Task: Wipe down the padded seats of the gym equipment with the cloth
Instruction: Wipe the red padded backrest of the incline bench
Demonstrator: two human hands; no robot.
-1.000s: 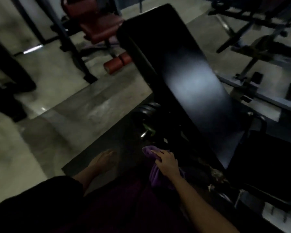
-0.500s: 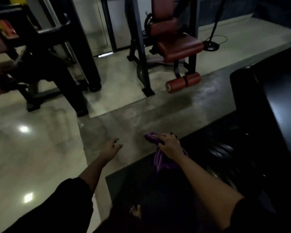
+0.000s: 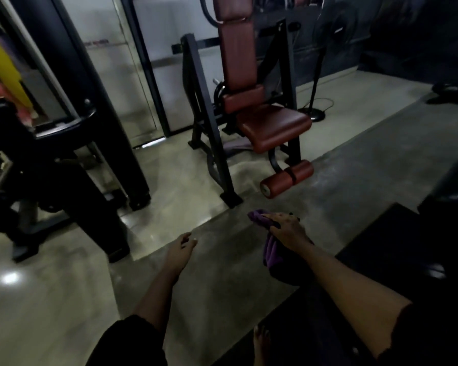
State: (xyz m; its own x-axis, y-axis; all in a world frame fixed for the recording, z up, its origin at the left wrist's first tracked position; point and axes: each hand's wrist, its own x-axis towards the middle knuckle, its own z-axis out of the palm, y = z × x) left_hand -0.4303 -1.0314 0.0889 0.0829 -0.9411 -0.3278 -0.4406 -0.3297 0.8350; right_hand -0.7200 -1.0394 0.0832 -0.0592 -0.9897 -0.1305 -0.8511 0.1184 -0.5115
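Note:
My right hand (image 3: 286,228) grips a purple cloth (image 3: 271,250), which hangs down in front of me over the floor. My left hand (image 3: 180,249) is held out beside it, empty, with the fingers loosely apart. Ahead stands a gym machine with a dark red padded seat (image 3: 274,125), a tall red backrest (image 3: 236,48) and a red roller pad (image 3: 287,178) near the floor. Both hands are well short of that seat. A black padded bench (image 3: 450,186) shows at the right edge.
A black machine frame (image 3: 72,143) fills the left side. A standing fan (image 3: 317,75) with its cable is behind the red seat. A black rubber mat (image 3: 376,247) lies under me on the grey floor. My bare foot (image 3: 261,342) shows at the bottom.
The view has swung left from the black bench toward the red-seated machine, which now looks closer. My right hand keeps its hold on the cloth; my left hand stays empty.

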